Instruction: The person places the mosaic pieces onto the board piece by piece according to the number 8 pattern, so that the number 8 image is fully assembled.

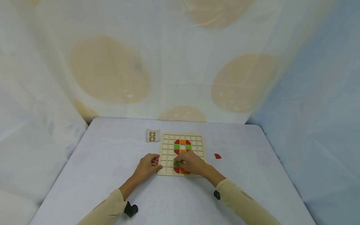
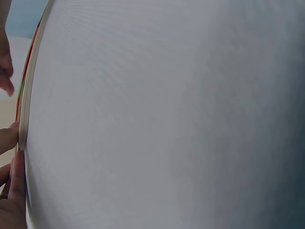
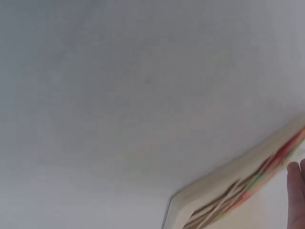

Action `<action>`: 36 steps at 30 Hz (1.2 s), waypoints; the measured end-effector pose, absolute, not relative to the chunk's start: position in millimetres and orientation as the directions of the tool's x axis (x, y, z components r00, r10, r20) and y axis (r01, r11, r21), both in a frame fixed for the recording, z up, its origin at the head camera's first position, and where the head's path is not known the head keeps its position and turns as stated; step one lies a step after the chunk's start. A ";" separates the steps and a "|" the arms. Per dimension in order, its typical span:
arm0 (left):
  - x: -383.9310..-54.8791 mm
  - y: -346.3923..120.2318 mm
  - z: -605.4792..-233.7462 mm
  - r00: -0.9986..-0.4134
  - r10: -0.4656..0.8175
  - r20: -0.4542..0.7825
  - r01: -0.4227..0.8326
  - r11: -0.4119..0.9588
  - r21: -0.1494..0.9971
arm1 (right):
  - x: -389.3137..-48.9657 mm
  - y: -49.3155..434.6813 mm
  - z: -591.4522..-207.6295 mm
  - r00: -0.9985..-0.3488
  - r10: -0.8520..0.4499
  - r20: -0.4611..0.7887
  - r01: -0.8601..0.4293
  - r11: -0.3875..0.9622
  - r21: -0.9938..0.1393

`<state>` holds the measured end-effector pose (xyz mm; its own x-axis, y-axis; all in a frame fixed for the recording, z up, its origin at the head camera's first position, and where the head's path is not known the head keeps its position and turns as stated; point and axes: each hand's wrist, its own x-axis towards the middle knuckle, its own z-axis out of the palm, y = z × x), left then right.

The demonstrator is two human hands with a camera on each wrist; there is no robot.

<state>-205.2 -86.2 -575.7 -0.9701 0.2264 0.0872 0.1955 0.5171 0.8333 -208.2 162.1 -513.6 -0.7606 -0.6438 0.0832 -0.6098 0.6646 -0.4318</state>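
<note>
A square wooden grid board (image 1: 166,157) lies on the table, with red, orange and green pieces set in its middle columns. My left hand (image 1: 147,164) holds the board by its left edge, thumb near the lower left corner. In the left wrist view, the thumb (image 2: 8,137) and a finger (image 2: 18,179) meet at the board's rim. My right hand (image 1: 192,162) is over the lower middle of the board, fingertips bent down by a green piece (image 1: 176,163). Whether it pinches a piece is hidden. The right wrist view catches only fingers (image 3: 295,191) above the board.
A small pattern card (image 1: 152,136) with a coloured grid lies off the board's upper left corner. One red quarter-round piece (image 1: 217,156) sits on the white table (image 1: 247,175) to the right of the board. Patterned curtains (image 1: 174,72) enclose the table's back and sides.
</note>
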 end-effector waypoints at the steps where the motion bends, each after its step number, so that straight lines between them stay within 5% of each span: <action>1: -205.6 -86.4 -575.9 -0.970 0.225 0.087 0.195 0.518 0.833 | -209.6 166.6 -511.1 -0.767 -0.634 0.097 -0.604 0.662 -0.445; 9: -206.4 -88.6 -577.0 -0.968 0.233 0.096 0.207 0.518 0.830 | -221.8 228.6 -498.0 -0.880 -0.420 0.221 -0.473 0.734 -0.488; 22: -206.5 -90.9 -571.6 -0.972 0.221 0.084 0.190 0.518 0.834 | -219.5 298.6 -519.8 -0.980 -0.169 0.104 -0.197 0.899 -0.392; 36: -206.8 -91.9 -572.5 -0.970 0.227 0.089 0.201 0.535 0.821 | -226.4 299.8 -531.0 -0.951 -0.298 0.083 -0.305 0.858 -0.413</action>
